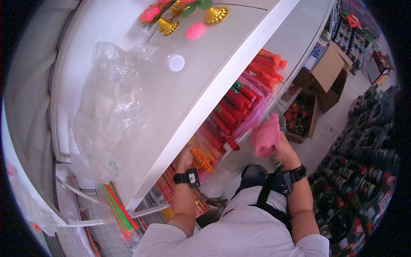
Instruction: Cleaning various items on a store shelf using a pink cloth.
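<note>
While the right hand (pixel 282 150) pinches a pink cloth-like bundle (pixel 264 138) right of the red packets (pixel 233 105), a yellow packet (pixel 201 161) slants toward the body on their left, just beside the nearer left hand (pixel 184 159), whose finger grip I cannot tell.

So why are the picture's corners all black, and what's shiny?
In the head view, the fisheye's round picture doesn't fill the corners; also in the head view, glints streak the clear plastic bag, while the pink bundle in the right hand looks duller.

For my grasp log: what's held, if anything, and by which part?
Right hand: pink cloth-like piece, held by its right side. Left hand: beside yellow packets; whether it holds anything cannot be told.
</note>
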Available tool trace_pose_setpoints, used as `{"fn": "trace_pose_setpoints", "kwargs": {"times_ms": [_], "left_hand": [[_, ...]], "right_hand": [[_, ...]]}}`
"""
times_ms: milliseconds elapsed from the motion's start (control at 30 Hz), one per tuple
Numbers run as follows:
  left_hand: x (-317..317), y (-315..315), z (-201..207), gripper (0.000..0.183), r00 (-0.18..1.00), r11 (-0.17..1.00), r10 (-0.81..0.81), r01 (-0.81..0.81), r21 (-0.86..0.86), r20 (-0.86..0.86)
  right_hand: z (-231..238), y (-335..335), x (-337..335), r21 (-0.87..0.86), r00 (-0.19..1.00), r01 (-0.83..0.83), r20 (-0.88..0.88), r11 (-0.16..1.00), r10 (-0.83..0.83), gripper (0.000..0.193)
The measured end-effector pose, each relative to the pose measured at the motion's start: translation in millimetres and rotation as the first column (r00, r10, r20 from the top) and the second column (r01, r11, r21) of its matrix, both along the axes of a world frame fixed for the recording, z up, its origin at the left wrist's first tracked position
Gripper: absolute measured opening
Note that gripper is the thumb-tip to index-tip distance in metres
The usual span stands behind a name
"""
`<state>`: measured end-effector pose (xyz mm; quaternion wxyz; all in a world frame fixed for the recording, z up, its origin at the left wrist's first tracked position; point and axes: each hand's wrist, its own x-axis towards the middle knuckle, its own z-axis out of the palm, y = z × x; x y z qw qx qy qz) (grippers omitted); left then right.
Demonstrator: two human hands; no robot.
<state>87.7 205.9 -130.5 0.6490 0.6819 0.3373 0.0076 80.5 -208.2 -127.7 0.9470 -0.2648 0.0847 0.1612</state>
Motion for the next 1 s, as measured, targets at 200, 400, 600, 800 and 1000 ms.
{"fn": "trace_pose_setpoints", "kwargs": {"times_ms": [200,400,600,800,1000], "left_hand": [[32,-28,1,0.046,0.931,0.528,-0.305,0.342,0.777,-0.203],[54,-41,11,0.050,0.798,0.313,-0.495,0.533,0.786,-0.344],[64,-48,7,0.042,0.819,0.073,-0.353,0.507,0.859,-0.453],[47,-26,21,0.039,0.870,0.028,-0.311,0.412,0.911,-0.383],[4,11,26,0.044,0.880,0.056,-0.366,0.345,0.937,-0.302]], "right_hand": [[-6,-8,-2,-0.031,0.999,0.041,0.009,0.999,-0.040,0.033],[-4,-13,3,-0.024,0.997,0.069,-0.036,0.997,-0.070,0.028],[1,-17,10,0.002,0.987,0.145,-0.067,0.989,-0.145,0.027],[-3,-21,15,0.090,0.989,0.127,-0.089,0.988,-0.119,0.025],[-7,-6,25,0.037,0.991,0.092,-0.101,0.995,-0.088,0.027]]}}
